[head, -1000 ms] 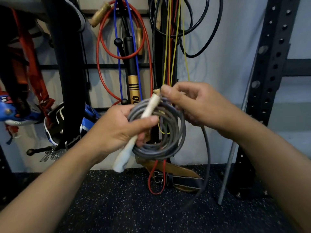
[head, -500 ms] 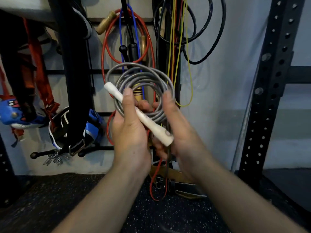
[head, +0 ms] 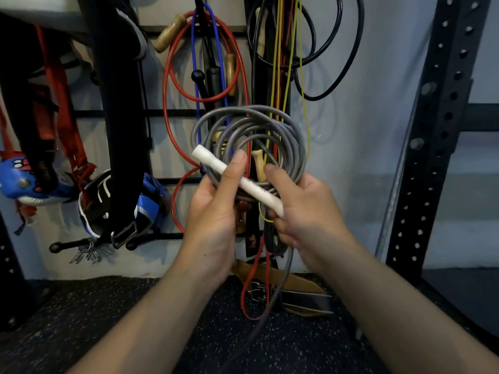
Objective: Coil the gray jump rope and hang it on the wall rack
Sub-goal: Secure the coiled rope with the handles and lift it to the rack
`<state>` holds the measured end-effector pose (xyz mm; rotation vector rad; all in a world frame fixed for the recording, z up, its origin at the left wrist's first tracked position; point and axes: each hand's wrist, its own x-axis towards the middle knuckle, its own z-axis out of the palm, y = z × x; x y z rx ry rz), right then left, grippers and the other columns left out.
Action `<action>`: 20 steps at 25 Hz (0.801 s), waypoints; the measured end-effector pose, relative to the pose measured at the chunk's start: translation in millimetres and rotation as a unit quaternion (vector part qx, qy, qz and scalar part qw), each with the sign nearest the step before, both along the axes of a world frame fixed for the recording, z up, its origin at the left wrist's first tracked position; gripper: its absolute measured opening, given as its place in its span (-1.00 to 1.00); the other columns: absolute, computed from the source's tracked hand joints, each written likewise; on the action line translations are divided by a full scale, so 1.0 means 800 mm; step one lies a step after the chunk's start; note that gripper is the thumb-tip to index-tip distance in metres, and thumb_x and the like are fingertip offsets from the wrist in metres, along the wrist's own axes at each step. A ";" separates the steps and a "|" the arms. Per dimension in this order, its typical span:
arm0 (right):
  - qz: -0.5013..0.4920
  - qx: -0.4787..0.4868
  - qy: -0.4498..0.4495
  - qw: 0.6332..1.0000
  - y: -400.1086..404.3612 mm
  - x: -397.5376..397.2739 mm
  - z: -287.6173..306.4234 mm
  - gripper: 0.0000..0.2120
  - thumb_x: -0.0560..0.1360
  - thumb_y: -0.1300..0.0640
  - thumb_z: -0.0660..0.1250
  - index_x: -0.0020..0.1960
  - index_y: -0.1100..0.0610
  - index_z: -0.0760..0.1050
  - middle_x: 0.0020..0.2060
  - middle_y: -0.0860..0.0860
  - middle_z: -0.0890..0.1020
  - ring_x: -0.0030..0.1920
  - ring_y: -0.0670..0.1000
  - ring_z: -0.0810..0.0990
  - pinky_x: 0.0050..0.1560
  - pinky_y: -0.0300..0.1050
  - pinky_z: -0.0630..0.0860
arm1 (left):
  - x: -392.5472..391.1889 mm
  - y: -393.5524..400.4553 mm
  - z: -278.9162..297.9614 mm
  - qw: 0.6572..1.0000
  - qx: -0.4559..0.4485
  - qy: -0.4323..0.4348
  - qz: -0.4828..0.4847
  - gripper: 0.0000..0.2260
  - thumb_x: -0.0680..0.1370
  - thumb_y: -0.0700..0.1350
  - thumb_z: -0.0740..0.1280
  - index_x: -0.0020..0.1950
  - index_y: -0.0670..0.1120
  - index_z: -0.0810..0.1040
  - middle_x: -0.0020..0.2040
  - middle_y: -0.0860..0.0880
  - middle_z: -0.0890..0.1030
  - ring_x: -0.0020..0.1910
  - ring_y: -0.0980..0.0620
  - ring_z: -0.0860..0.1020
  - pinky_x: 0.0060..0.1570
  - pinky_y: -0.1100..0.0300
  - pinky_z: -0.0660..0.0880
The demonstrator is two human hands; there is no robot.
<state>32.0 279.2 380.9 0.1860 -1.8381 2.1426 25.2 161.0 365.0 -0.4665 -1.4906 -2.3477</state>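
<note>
Head view: left hand and right hand both grasp the gray jump rope, mostly coiled. A tail dangles below; hanging on the wall rack beyond remains.

This is a gym, most likely a small home or garage one. A black wall rack of horizontal bars at 11 o'clock carries hanging jump ropes: a red rope, a blue rope, black cords and a thin yellow cord at 12 o'clock. Blue boxing gloves hang at 9 o'clock. A perforated black steel upright of a power rack stands at 3 o'clock. Speckled black rubber flooring spreads at 6 o'clock, with a leather lifting belt lying against the pale wall.
</note>
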 end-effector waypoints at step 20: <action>0.164 0.390 0.086 0.902 0.060 0.007 0.031 -0.58 0.38 0.03 0.65 0.04 0.10 0.46 -0.41 -0.07 0.59 -0.49 -0.18 0.43 -0.53 -0.33 0.36 | 0.002 -0.029 -0.002 0.872 -0.478 0.108 -0.006 -0.37 0.27 0.07 0.66 0.21 0.45 0.47 0.05 0.25 0.74 0.00 0.24 0.71 0.05 0.14 0.67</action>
